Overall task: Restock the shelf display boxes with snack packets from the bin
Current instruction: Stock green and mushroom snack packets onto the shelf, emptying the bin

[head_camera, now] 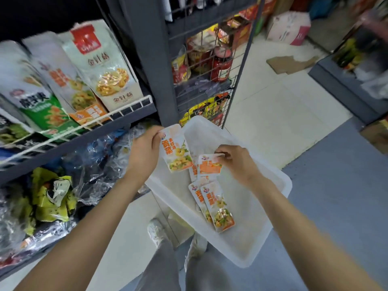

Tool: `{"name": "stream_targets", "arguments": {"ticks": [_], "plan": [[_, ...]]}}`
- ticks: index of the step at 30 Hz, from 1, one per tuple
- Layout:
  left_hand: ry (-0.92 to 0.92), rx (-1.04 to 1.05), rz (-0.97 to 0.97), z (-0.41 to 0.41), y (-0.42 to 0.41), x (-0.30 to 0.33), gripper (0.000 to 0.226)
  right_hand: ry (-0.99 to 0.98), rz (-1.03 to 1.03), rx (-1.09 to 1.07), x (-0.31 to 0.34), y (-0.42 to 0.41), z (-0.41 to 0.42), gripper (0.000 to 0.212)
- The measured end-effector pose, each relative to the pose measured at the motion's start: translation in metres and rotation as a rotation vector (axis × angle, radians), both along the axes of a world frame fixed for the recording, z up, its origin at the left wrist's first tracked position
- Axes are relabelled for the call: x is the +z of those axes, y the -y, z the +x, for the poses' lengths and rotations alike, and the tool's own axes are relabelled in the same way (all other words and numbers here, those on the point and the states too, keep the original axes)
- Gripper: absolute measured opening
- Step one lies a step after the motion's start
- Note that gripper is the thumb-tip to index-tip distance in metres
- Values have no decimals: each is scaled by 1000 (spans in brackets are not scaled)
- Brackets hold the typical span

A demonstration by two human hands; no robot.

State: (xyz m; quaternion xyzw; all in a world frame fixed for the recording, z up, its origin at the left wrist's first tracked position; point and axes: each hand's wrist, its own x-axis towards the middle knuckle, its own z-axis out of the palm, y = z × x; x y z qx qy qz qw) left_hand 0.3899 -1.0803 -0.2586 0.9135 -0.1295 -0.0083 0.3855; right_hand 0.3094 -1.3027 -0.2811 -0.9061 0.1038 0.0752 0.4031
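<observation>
A white plastic bin (247, 238) sits on the floor beside the shelf. My left hand (144, 150) grips a white-and-orange snack packet (177, 153) over the bin's near-left corner. My right hand (237, 162) pinches the top edge of another packet (209, 165) inside the bin. Two more packets (216, 205) lie flat on the bin's floor, with others partly hidden under the held one. The display boxes (109, 70) stand on the upper shelf at left, behind a white wire rail.
The lower shelf holds crumpled clear plastic and yellow packets (52, 192). A grey upright (151, 59) and a wire rack with jars (210, 59) stand behind the bin. Torn cardboard (291, 64) lies on the tiled floor. My shoes (157, 232) are just left of the bin.
</observation>
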Motion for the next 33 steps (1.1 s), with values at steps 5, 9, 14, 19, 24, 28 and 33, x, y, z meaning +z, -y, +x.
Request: {"name": "stream_targets", "arguments": {"ticks": [5,9,14,19,24,28,33], "plan": [[122,91,-33,24,-43,42,24,215,116,34,66,-34,56,8],[239,173,-35,47,-90,81,27,339,138,153,111,-75,98,29],[356,258,-39,79,-140,124,25,438,181,225,157,-130,137,12],[358,281,25,125,-167,144,23,449,183,219,181,-165,167,16],[330,254,44,162,-175,145,21,449,167,179,187,-179,184,28],[329,234,106,174,-181,147,23,437,156,148,188,-182,192,21],[217,129,285,180,-184,135,23,444,138,138,189,-188,201,14]]}}
